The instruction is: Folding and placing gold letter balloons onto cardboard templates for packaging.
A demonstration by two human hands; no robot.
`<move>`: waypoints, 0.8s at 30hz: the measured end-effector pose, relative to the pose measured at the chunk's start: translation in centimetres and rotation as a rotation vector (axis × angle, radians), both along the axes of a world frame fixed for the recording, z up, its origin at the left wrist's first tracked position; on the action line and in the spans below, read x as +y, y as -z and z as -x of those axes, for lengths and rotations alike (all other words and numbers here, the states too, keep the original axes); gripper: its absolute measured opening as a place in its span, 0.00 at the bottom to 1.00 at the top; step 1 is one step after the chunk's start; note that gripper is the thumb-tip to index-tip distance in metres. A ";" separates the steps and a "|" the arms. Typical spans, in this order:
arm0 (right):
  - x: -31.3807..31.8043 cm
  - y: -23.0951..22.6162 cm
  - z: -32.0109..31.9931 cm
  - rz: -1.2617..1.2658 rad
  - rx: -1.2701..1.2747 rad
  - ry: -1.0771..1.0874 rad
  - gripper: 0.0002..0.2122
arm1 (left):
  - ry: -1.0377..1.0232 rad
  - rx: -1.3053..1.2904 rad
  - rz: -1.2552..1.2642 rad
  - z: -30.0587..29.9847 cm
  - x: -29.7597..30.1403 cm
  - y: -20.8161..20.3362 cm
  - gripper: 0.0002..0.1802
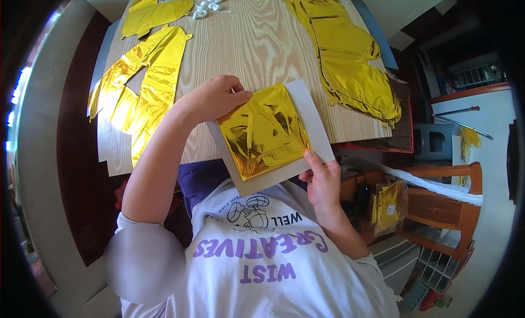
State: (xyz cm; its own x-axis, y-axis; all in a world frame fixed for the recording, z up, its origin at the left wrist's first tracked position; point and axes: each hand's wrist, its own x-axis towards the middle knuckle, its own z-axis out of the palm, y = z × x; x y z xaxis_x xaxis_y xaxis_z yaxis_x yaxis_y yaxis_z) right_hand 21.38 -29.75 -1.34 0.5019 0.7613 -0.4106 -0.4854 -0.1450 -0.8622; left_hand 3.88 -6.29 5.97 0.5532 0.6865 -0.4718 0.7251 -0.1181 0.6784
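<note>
A gold foil balloon [268, 133], folded into a rough square, lies on a pale grey card [307, 102] held in front of my chest. The card is tilted, and its edges stick out past the foil. My left hand [219, 96] bends over the upper left corner, fingers pinched on the foil's edge there. At the lower right, my right hand [321, 178] grips the card, its thumb pressed on the foil's corner and its other fingers partly hidden beneath. Flat gold foil balloons lie on the table, one at left [164, 58] and a pile at right [350, 56].
The wood-grain table [246, 39] spreads out beyond my hands. Another gold foil piece [158, 17] and a cluster of small white shiny bits [210, 2] lie at its far side. A wooden chair [437, 208] stands at right, near a clear bag of folded gold foil [389, 206].
</note>
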 end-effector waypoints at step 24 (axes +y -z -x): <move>0.9 0.1 2.3 -0.049 -0.050 0.076 0.14 | 0.270 -0.111 -1.010 -1.6 -5.8 4.4 0.43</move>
